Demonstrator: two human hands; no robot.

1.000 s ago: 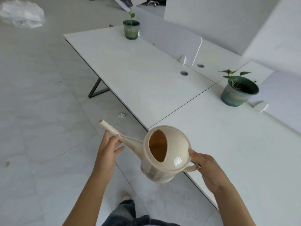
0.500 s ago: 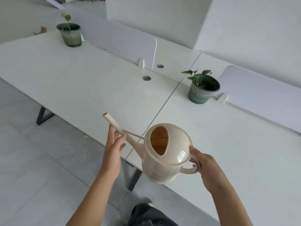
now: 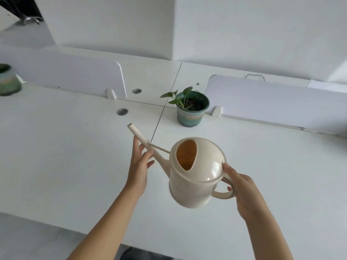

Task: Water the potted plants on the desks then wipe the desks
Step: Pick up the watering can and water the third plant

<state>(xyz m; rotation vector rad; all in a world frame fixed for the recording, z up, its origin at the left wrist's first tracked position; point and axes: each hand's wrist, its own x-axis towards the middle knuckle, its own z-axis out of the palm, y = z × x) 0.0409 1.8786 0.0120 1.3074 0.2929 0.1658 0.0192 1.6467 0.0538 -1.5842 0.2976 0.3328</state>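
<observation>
Watering can (image 3: 195, 173) hangs above the white desk (image 3: 65, 156), right hand (image 3: 242, 192) gripping its handle, left hand (image 3: 139, 166) pinching the spout (aimed up-left), potted plant (image 3: 190, 108) beyond.

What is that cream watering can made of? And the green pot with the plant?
The cream watering can looks like glossy moulded plastic: a window reflection shines on its smooth dome. The round green plant pot could be glazed ceramic or painted plastic; its streaky teal and peach bands suggest glaze, but the view cannot settle it.
</observation>
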